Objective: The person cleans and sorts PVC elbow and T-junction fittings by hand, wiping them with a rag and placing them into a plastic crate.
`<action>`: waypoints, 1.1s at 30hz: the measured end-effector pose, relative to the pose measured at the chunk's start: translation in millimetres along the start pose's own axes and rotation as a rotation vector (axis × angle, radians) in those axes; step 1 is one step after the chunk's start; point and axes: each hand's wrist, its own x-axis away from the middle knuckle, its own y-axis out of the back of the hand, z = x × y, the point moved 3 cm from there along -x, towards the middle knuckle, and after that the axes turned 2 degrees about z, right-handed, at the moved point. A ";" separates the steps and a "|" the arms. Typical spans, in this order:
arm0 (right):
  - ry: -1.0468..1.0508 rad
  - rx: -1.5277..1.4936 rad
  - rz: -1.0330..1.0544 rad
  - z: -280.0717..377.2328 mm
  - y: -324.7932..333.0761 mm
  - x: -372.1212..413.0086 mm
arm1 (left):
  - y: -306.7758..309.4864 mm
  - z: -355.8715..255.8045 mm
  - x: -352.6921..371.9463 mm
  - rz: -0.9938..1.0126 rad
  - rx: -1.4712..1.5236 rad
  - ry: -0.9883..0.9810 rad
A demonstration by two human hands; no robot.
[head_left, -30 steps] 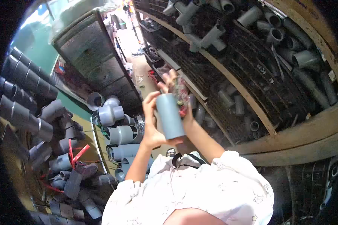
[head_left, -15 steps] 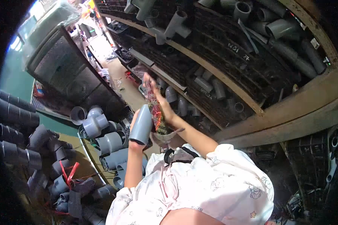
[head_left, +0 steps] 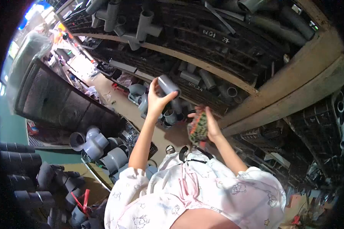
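My left hand (head_left: pixel 158 102) is raised in front of me, its fingers and thumb wrapped round a short grey plastic pipe fitting (head_left: pixel 168 85). The fitting is a plain tube, tilted, with one end toward the lower right. Lower and to the right, my right hand (head_left: pixel 213 128) grips a crumpled, multicoloured cloth (head_left: pixel 198 128) in green, red and orange. Some of that hand's fingers are hidden behind the cloth. The two hands are apart, and the cloth does not touch the fitting.
Dark shelving (head_left: pixel 202 42) with wooden edges holds grey pipe fittings ahead and to the right. A grey tee (head_left: pixel 143 28) stands on an upper shelf. Large fittings (head_left: pixel 95 147) are piled at my left, near a big dark plastic-wrapped object (head_left: pixel 61 95). A walkway (head_left: pixel 114 97) runs forward.
My left hand has lifted the pipe fitting up and forward, away from the cloth. My right hand has moved down and right with the cloth. The view has shifted rightward.
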 end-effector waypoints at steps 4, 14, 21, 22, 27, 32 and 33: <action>0.099 -0.112 -0.194 8.7 32.5 31.2 | -43.5 2.7 -46.9 0.164 -0.201 -0.142; 0.212 -0.110 -0.433 -4.0 58.5 66.8 | -145.0 61.3 -145.1 0.269 -0.603 -0.650; 0.263 -0.111 -0.492 -20.3 78.8 68.7 | -164.8 58.2 -146.7 0.385 -0.915 -0.615; 0.267 -0.095 -0.536 -30.4 88.6 66.5 | -160.6 59.5 -146.1 0.369 -0.859 -0.642; 0.221 -0.150 -0.488 -24.0 82.8 74.8 | -141.5 72.4 -149.5 0.457 -0.752 -0.529; 0.254 -0.344 -0.448 -8.1 70.4 74.6 | -126.3 72.6 -126.8 0.239 -0.590 -0.675; 0.262 -0.349 -0.435 -6.3 68.6 73.2 | -125.6 71.0 -125.0 0.188 -0.666 -0.702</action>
